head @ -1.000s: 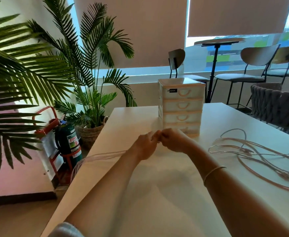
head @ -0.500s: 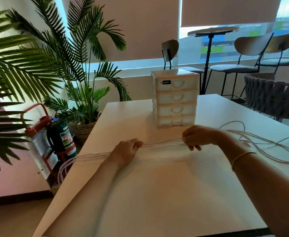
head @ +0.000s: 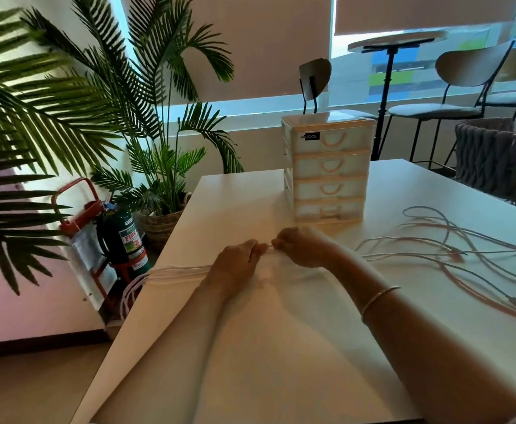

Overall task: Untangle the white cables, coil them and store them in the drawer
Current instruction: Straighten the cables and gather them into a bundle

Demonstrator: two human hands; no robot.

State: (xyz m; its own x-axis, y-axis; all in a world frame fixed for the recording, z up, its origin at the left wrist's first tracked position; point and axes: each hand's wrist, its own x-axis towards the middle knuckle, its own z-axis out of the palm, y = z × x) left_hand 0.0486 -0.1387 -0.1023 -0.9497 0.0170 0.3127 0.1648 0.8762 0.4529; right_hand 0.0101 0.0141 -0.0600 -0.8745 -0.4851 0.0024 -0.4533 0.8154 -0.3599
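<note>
Still gathering: left hand [head: 238, 264] and right hand [head: 302, 246] both pinching the white cables [head: 174, 272] together on the bench [head: 250, 362]. Probably needs more pulling through before coiling for the drawer [head: 327, 140].

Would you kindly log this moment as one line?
hands: left, right pinch white cables | drawer unit: shut | loose cables: right

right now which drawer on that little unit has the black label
The top drawer of the drawer unit: a black label sits left of its handle. The three drawers below it have plain fronts.
</note>
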